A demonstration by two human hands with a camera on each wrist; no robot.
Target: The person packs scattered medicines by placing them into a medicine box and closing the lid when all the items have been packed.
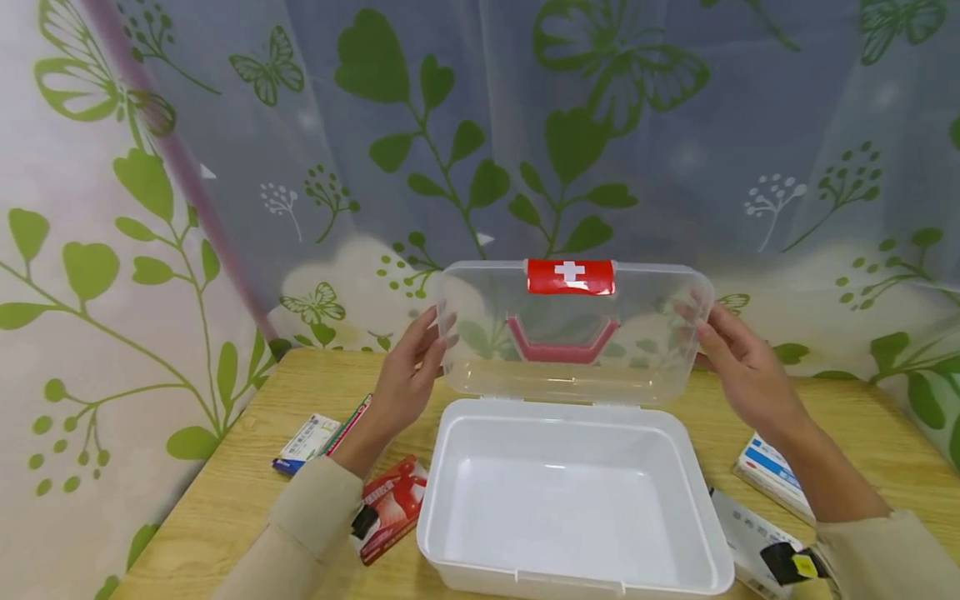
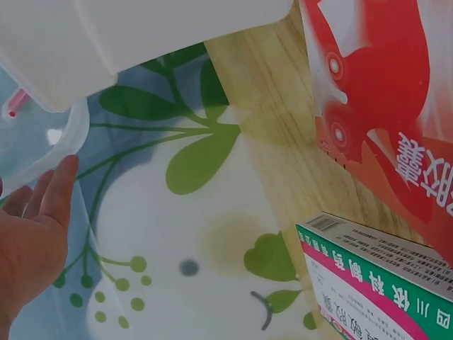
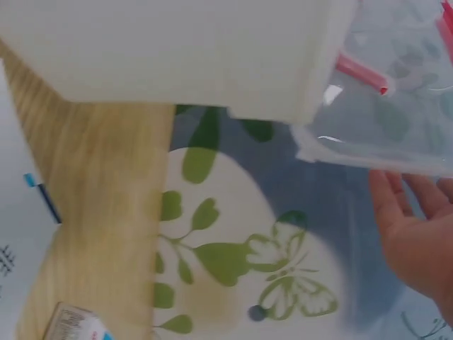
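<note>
A clear lid (image 1: 480, 333) with a red handle and a red white-cross clasp (image 1: 572, 277) stands raised at the back of a white first-aid box (image 1: 555, 508). The box is open towards me, its inside bare. My left hand (image 1: 405, 375) holds the lid's left edge between thumb and fingers. At the opposite edge my right hand (image 1: 750, 367) grips with the thumb in front and the fingers behind, showing through the plastic. In the left wrist view the left hand's fingers (image 2: 56, 188) reach the lid's rim; the right wrist view shows the right fingers (image 3: 396, 198) at the other side.
Left of the box lie a red medicine box (image 1: 393, 504), a white carton (image 1: 311, 437) and a green-and-pink box (image 2: 375, 283). On the right are a grey-white box (image 1: 750, 533) and a blue-striped one (image 1: 776, 475). A patterned curtain (image 1: 480, 167) hangs behind the wooden table (image 1: 225, 500).
</note>
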